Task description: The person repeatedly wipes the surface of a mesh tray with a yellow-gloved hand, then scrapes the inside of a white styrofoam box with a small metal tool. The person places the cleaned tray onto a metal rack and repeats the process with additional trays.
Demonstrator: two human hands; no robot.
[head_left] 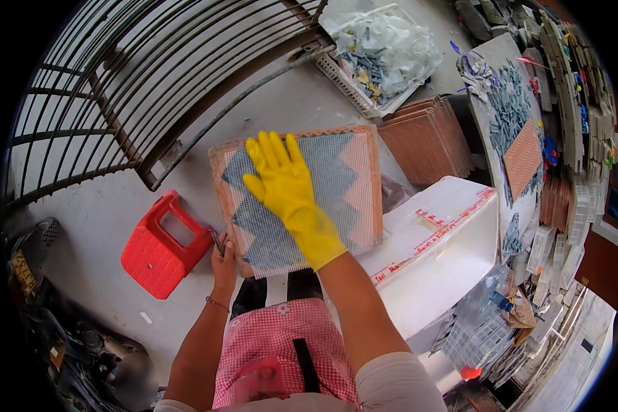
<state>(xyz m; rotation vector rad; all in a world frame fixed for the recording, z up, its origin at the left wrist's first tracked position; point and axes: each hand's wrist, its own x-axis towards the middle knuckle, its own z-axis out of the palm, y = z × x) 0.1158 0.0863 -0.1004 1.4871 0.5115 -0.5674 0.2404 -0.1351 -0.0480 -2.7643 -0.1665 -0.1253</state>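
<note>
A grey concrete floor [117, 213] carries a red plastic stool [159, 247] on the left, under a metal gate [151, 75]. The left hand [223, 264], fingers closed, grips the near-left corner of the square mosaic tray [299, 196]. The tray lies flat on the lap, without a clear long axis. The right hand [285, 182], in a yellow glove, presses flat on its mesh, fingers spread, pointing away. A white box [446, 240] stands at right.

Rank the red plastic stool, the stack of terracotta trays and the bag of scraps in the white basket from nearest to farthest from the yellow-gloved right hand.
From the right hand:
1. Red plastic stool, lower left on the floor.
2. Stack of terracotta trays, to the right.
3. Bag of scraps, top, in the white basket.
</note>
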